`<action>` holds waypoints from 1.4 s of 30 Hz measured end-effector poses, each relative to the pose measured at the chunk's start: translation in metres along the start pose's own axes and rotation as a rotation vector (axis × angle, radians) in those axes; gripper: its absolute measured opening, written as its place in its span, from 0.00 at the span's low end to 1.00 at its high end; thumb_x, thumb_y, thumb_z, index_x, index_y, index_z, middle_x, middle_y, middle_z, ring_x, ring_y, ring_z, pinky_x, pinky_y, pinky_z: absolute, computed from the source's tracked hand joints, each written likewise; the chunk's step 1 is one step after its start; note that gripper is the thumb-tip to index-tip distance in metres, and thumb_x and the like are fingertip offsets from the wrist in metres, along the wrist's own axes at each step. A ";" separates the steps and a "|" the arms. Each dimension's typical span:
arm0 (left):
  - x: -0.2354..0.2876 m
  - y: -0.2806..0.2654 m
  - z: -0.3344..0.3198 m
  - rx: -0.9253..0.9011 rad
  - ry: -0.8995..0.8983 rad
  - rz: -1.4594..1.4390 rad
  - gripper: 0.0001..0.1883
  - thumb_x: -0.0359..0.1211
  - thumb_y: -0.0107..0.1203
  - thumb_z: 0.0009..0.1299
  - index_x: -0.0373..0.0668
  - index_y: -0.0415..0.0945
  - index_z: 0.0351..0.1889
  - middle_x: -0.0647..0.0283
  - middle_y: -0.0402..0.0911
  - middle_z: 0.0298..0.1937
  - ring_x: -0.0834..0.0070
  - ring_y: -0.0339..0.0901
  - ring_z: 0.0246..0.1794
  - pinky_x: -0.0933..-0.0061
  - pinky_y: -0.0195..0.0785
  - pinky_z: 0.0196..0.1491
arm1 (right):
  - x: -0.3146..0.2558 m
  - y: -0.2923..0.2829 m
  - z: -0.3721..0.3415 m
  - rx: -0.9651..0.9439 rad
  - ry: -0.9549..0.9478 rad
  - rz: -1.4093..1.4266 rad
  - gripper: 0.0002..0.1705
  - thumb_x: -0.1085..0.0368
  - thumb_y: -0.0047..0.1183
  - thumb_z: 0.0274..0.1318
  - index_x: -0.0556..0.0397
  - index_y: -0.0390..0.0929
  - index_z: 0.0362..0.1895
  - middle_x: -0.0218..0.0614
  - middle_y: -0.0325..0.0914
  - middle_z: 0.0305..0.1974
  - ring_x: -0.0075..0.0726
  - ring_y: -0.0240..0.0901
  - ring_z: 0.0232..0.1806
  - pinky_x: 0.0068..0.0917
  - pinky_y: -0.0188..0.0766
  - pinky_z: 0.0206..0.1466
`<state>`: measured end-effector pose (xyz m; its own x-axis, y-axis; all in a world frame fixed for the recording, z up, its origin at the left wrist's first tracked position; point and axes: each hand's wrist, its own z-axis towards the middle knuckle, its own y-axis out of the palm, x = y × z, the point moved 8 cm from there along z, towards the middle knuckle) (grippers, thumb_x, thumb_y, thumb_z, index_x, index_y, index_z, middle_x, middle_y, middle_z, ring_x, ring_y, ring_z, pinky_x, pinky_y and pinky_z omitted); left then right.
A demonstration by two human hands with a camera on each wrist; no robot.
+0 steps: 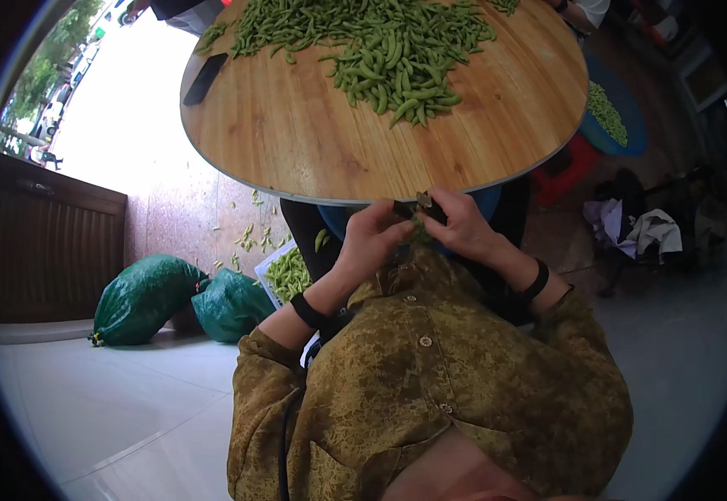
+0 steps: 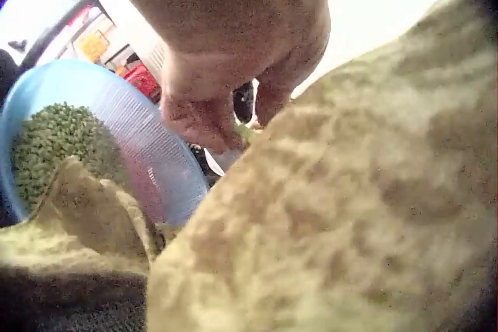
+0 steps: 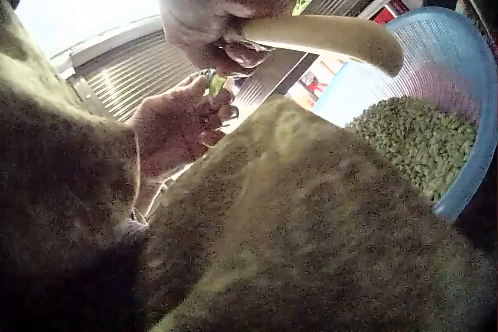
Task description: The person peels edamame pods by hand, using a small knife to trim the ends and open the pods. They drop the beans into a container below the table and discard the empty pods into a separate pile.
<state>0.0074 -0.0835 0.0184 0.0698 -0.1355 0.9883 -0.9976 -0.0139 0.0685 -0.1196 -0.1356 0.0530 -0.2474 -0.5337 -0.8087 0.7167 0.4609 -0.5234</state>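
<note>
Both hands meet in front of the person's chest, just below the near edge of the round wooden table. In the right wrist view, the left hand pinches a small green edamame pod. The curled fingers of the right hand close on the same pod from the other side. Dark coverings show near the fingertips in the head view. A long, pale, curved shape sticks out from the right hand; I cannot tell whether it is a finger or a handle. Edamame pods lie heaped on the table.
A blue basin of shelled beans sits below the hands. On the floor at left are green sacks, a crate of pods and scattered pods. A black flat object lies on the table's left side. Another blue basin stands right.
</note>
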 end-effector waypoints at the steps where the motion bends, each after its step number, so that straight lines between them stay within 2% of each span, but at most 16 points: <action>1: 0.000 -0.002 0.000 -0.002 0.013 0.003 0.06 0.25 0.57 0.65 0.34 0.74 0.39 0.66 0.80 0.31 0.83 0.76 0.32 0.80 0.69 0.36 | -0.002 -0.001 0.000 0.006 -0.010 -0.007 0.11 0.70 0.56 0.48 0.60 0.69 0.35 0.48 0.69 0.27 0.49 0.71 0.28 0.36 0.64 0.30; 4: -0.006 -0.013 0.003 -0.004 -0.031 -0.028 0.05 0.27 0.57 0.66 0.37 0.75 0.37 0.67 0.80 0.26 0.83 0.75 0.25 0.82 0.66 0.28 | 0.010 0.007 -0.001 -0.108 0.234 0.356 0.09 0.69 0.57 0.52 0.59 0.71 0.34 0.32 0.71 0.22 0.21 0.71 0.23 0.24 0.65 0.25; 7: -0.005 -0.028 0.002 0.012 -0.040 0.012 0.04 0.28 0.56 0.66 0.38 0.75 0.36 0.66 0.80 0.26 0.84 0.74 0.24 0.82 0.65 0.28 | 0.011 0.011 -0.003 -0.219 0.370 0.574 0.07 0.70 0.56 0.54 0.59 0.71 0.33 0.29 0.72 0.23 0.19 0.71 0.24 0.22 0.66 0.26; 11: 0.013 -0.045 -0.011 0.019 -0.022 0.143 0.05 0.28 0.57 0.66 0.36 0.74 0.35 0.67 0.78 0.24 0.84 0.73 0.23 0.81 0.64 0.27 | 0.005 -0.002 0.003 -0.107 0.249 0.453 0.05 0.71 0.54 0.55 0.58 0.72 0.35 0.29 0.73 0.25 0.20 0.73 0.24 0.19 0.66 0.26; 14: 0.027 -0.086 -0.033 0.026 0.022 0.918 0.07 0.28 0.55 0.64 0.34 0.74 0.36 0.57 0.79 0.28 0.68 0.78 0.27 0.72 0.69 0.31 | 0.001 -0.002 0.003 -0.066 0.136 0.581 0.06 0.71 0.53 0.56 0.59 0.72 0.37 0.34 0.75 0.28 0.23 0.75 0.24 0.18 0.67 0.24; 15: 0.028 -0.099 -0.037 0.021 0.018 0.922 0.07 0.28 0.55 0.64 0.34 0.74 0.36 0.57 0.79 0.28 0.68 0.78 0.27 0.72 0.69 0.31 | -0.001 -0.006 0.005 -0.062 0.139 0.586 0.06 0.71 0.53 0.56 0.59 0.72 0.37 0.34 0.75 0.28 0.23 0.75 0.24 0.18 0.67 0.24; 17: 0.024 -0.112 -0.047 -0.002 0.086 1.366 0.08 0.28 0.57 0.62 0.33 0.74 0.37 0.49 0.78 0.34 0.55 0.77 0.34 0.65 0.70 0.38 | 0.012 -0.014 0.009 -0.014 0.379 0.752 0.09 0.71 0.50 0.57 0.60 0.71 0.42 0.39 0.77 0.30 0.26 0.77 0.24 0.18 0.67 0.21; 19: 0.063 -0.090 -0.045 0.058 0.450 1.313 0.08 0.29 0.56 0.61 0.35 0.72 0.35 0.48 0.77 0.40 0.49 0.76 0.36 0.55 0.69 0.37 | 0.017 -0.014 0.011 0.020 0.360 0.825 0.13 0.71 0.47 0.59 0.65 0.69 0.48 0.42 0.79 0.33 0.32 0.80 0.26 0.19 0.68 0.19; 21: 0.089 -0.062 -0.033 0.055 0.403 1.188 0.07 0.28 0.55 0.62 0.35 0.73 0.36 0.48 0.77 0.37 0.49 0.76 0.35 0.57 0.69 0.36 | 0.021 -0.009 0.010 0.070 0.403 1.016 0.17 0.71 0.47 0.59 0.69 0.66 0.50 0.47 0.79 0.35 0.36 0.81 0.27 0.18 0.70 0.19; 23: 0.098 -0.045 -0.022 0.104 0.369 0.861 0.06 0.27 0.55 0.63 0.35 0.73 0.37 0.48 0.76 0.34 0.49 0.76 0.34 0.58 0.68 0.35 | 0.022 -0.008 0.009 0.065 0.407 1.015 0.18 0.71 0.46 0.60 0.70 0.65 0.51 0.51 0.79 0.37 0.40 0.82 0.29 0.18 0.71 0.19; 26: 0.100 -0.019 -0.003 0.031 0.474 0.873 0.06 0.28 0.56 0.64 0.35 0.74 0.34 0.52 0.76 0.29 0.55 0.75 0.27 0.65 0.66 0.30 | 0.023 -0.011 0.006 0.071 0.412 1.031 0.16 0.70 0.46 0.60 0.68 0.67 0.50 0.52 0.79 0.36 0.42 0.82 0.31 0.20 0.72 0.19; 29: 0.104 -0.012 0.028 0.067 0.550 0.920 0.06 0.28 0.56 0.63 0.35 0.74 0.34 0.52 0.75 0.28 0.55 0.76 0.28 0.64 0.66 0.30 | 0.024 -0.013 0.004 0.060 0.465 1.051 0.16 0.70 0.46 0.60 0.68 0.67 0.49 0.52 0.79 0.36 0.44 0.83 0.32 0.20 0.72 0.19; 32: 0.093 -0.015 0.075 0.091 0.586 0.989 0.08 0.29 0.57 0.62 0.34 0.75 0.35 0.50 0.75 0.30 0.54 0.76 0.28 0.63 0.68 0.31 | 0.022 -0.008 0.001 0.041 0.502 1.039 0.15 0.70 0.46 0.59 0.64 0.68 0.49 0.48 0.80 0.37 0.36 0.81 0.29 0.19 0.71 0.20; 34: 0.085 -0.011 0.102 0.121 0.589 0.992 0.09 0.29 0.58 0.61 0.34 0.74 0.36 0.49 0.75 0.32 0.52 0.76 0.30 0.60 0.68 0.33 | 0.011 -0.008 0.001 -0.014 0.270 0.712 0.15 0.72 0.46 0.56 0.61 0.70 0.48 0.41 0.81 0.38 0.23 0.76 0.25 0.18 0.69 0.22; 37: 0.078 -0.002 0.132 0.193 0.576 1.056 0.12 0.31 0.59 0.60 0.33 0.72 0.37 0.46 0.75 0.36 0.48 0.75 0.35 0.56 0.69 0.38 | 0.008 -0.008 -0.001 -0.055 0.235 0.567 0.15 0.73 0.48 0.53 0.58 0.71 0.47 0.33 0.81 0.39 0.17 0.69 0.23 0.17 0.66 0.25; 42: 0.061 -0.009 0.159 0.230 0.449 1.102 0.14 0.31 0.58 0.59 0.34 0.70 0.38 0.44 0.75 0.39 0.45 0.73 0.43 0.51 0.67 0.45 | 0.004 -0.014 -0.002 -0.062 0.072 0.368 0.16 0.73 0.48 0.57 0.59 0.69 0.51 0.33 0.81 0.40 0.14 0.66 0.22 0.15 0.66 0.25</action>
<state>0.0210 -0.2494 0.0569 -0.8695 0.1695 0.4639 -0.4939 -0.2892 -0.8200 -0.1315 -0.1431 0.0562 -0.0276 -0.2748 -0.9611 0.7260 0.6554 -0.2083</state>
